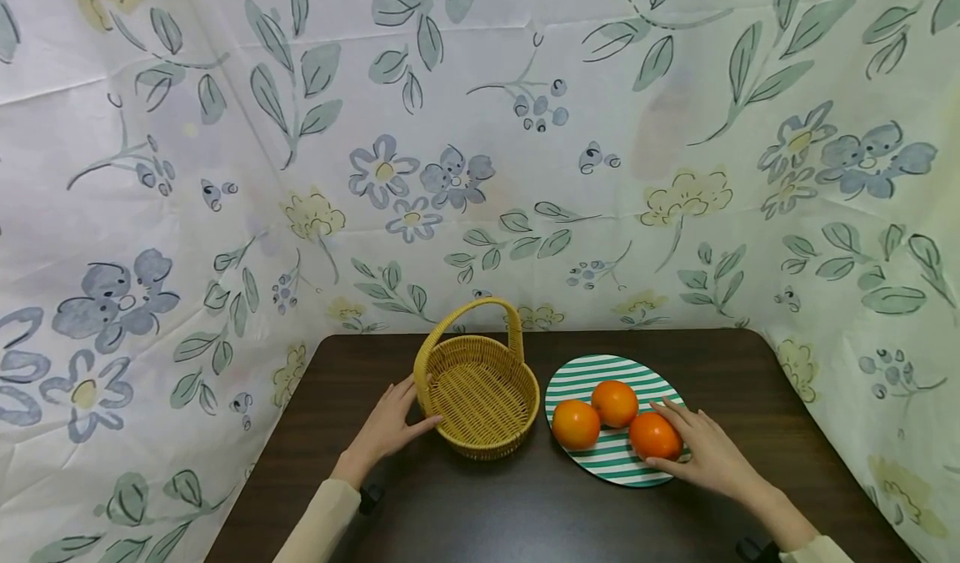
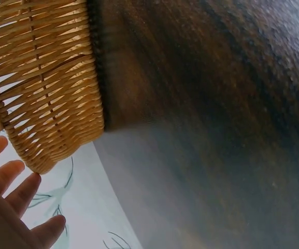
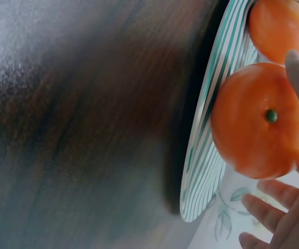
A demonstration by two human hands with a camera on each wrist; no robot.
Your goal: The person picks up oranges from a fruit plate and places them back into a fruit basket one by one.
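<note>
A yellow woven basket [image 1: 483, 442] with a tall arched handle stands upright on the table. My left hand [image 1: 386, 425] is at its left side, fingers spread, thumb reaching to the front rim; in the left wrist view the fingertips lie right by the wicker wall [image 2: 51, 83]. To the right, a round plate [image 1: 600, 371] with green and white stripes bears three oranges. My right hand [image 1: 708, 454] spreads around the rightmost orange [image 1: 655, 436], thumb on the near side and fingers over the far side. That orange [image 3: 258, 122] rests on the plate with its green stem end showing.
The other two oranges, the left one [image 1: 575, 424] and the middle one [image 1: 615, 403], sit close by on the plate. A dark wooden table [image 1: 465, 513] lies under everything. Floral cloth [image 1: 525, 171] hangs behind and at both sides of the table.
</note>
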